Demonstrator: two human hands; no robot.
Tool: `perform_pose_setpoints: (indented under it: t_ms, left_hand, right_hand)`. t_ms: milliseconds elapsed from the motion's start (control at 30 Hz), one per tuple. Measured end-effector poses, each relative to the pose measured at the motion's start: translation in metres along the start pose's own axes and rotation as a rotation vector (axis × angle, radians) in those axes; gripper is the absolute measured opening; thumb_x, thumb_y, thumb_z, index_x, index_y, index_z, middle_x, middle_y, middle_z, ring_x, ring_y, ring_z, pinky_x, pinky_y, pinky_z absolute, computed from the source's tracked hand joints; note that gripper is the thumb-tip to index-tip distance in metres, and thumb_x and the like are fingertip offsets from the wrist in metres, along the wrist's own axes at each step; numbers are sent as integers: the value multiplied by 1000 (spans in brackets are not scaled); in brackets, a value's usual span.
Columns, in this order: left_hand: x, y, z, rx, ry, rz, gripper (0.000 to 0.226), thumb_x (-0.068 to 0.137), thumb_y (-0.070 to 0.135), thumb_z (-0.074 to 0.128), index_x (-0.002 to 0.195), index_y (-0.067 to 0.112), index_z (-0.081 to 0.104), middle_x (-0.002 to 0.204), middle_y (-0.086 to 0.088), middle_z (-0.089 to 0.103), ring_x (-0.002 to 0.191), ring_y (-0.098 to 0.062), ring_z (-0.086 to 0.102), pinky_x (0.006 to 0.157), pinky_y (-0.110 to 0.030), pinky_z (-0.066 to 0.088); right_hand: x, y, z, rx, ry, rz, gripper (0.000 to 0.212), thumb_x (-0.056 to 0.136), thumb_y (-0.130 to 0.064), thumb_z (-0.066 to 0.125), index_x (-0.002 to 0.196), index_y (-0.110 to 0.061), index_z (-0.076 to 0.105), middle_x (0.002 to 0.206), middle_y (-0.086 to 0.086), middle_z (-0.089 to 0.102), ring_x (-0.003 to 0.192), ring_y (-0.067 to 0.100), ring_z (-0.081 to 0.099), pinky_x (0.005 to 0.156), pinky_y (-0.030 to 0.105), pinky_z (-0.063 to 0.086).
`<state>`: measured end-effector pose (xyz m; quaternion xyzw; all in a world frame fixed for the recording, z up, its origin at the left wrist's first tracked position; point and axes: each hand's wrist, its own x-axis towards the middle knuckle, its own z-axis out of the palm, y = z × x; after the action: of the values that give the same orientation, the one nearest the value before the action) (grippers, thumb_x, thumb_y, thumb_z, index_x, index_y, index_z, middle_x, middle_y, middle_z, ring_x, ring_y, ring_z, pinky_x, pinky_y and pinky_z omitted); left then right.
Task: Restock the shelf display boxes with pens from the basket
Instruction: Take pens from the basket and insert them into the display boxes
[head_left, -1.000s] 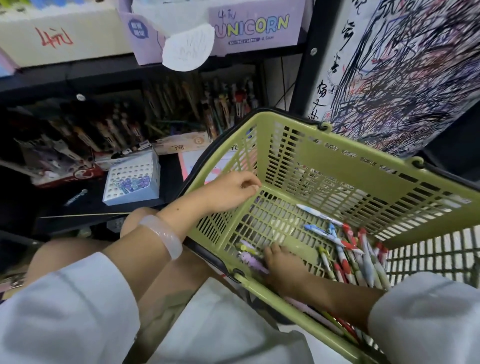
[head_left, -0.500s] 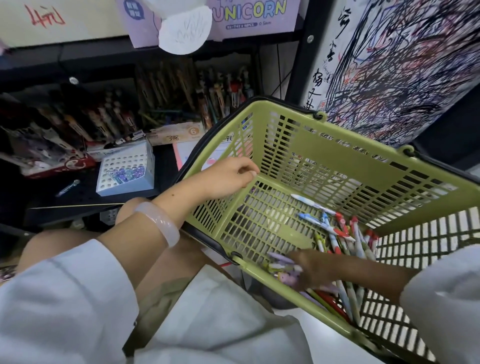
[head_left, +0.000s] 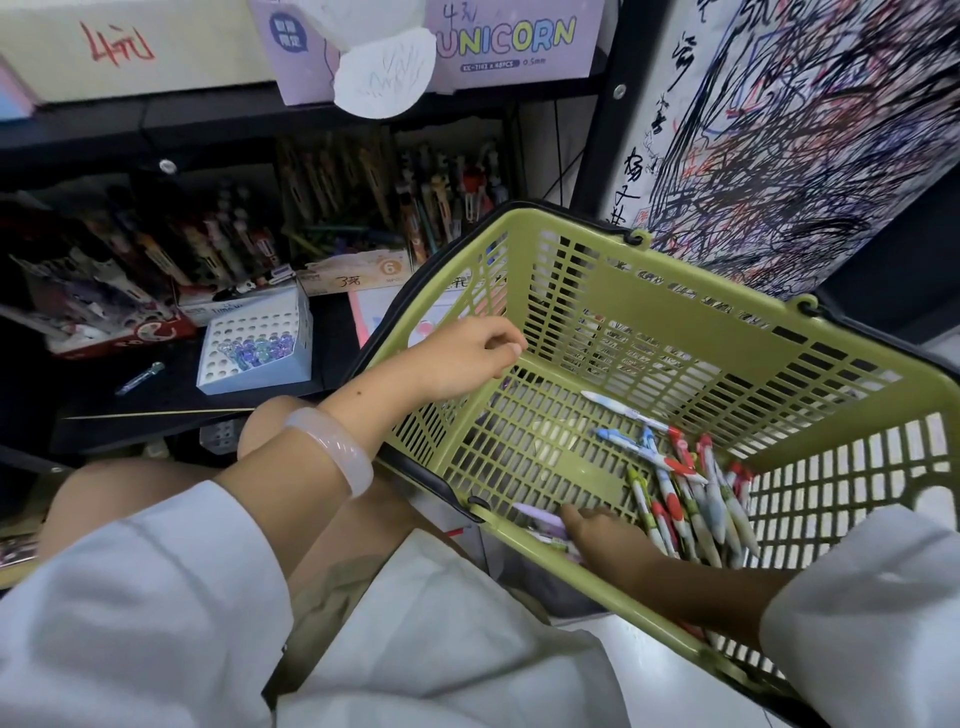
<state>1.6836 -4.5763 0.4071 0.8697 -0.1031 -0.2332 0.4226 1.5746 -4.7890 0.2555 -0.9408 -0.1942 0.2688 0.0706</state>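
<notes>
Green plastic basket (head_left: 691, 291) sat tilted on the lap; left hand (head_left: 467, 356) curled over its rim. Right hand (head_left: 597, 530) lay inside on purple pens (head_left: 540, 519); grip not discernible. Remaining pens (head_left: 691, 499) heaped in the low corner. Judged light, stiff, slippery: pinch mid-barrel. Box (head_left: 257, 345) well left, path open.

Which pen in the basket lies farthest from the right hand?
The white pen with a blue tip, alone near the basket's far wall. The others are piled closer to the right hand, toward the near corner.
</notes>
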Motion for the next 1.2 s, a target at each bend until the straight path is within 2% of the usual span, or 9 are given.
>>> perform_pose_setpoints:
  t_ms: [200,433,600,700,767,867,967,1067,1200]
  left_hand:
    - [-2,0,1,-18,7,4,14,97,29,43,104,29,55,107,4,60,100,-13,59,92,-36,47]
    - [-9,0,-2,-35,19,16,16,98,25,42,108,25,55,108,6,58,90,-3,59,82,-25,47]
    - [-14,-1,-11,-82,54,-23,20,97,23,42,114,22,54,113,0,59,95,-7,60,87,-30,48]
    - [-15,3,-11,-224,52,-77,34,97,26,46,130,18,45,120,-4,55,101,-11,58,90,-27,48]
    - [-17,6,-9,-373,-30,-111,51,94,32,51,140,20,34,130,-5,50,111,-14,54,96,-29,45]
    - [-20,14,-5,-640,-150,-62,61,91,32,56,143,29,23,132,0,52,117,-16,54,96,-37,46]
    - [-24,18,-9,-841,-92,52,50,93,22,54,137,27,32,91,0,68,89,-20,65,84,-41,54]
    - [-34,19,-21,-789,-59,161,39,95,20,50,131,26,39,71,6,64,61,-12,60,57,-26,51]
    - [-49,11,-40,-696,21,262,11,93,23,48,102,17,47,68,-4,46,51,-8,47,45,-19,39]
  right_hand:
    - [-4,-4,7,56,124,54,34,90,-46,49,108,-19,40,110,6,62,97,27,62,67,29,40]
    - [3,-9,4,66,107,85,39,91,-44,51,114,-15,39,108,9,63,93,27,63,74,34,48]
    - [21,-4,-66,610,269,238,37,87,-16,60,118,-16,38,84,1,58,58,11,58,44,20,50]
    - [37,-17,-129,1080,412,211,35,84,-12,66,110,-13,43,91,8,61,70,18,64,57,27,56]
    - [43,-37,-162,1388,425,84,30,85,-6,63,112,-9,49,83,6,65,65,18,64,55,27,54]
    - [47,-71,-194,1564,454,-93,18,88,-3,56,105,-5,54,75,8,64,64,20,62,54,29,54]
    - [45,-95,-213,1608,467,-184,14,91,-9,54,105,-7,52,73,9,61,63,22,61,50,28,51]
    - [41,-112,-223,1490,478,-248,19,94,-23,53,111,-14,50,85,7,63,62,17,64,44,24,49]
    - [37,-135,-238,1262,620,-312,17,96,-26,50,112,-23,49,103,-2,62,97,12,62,82,26,53]
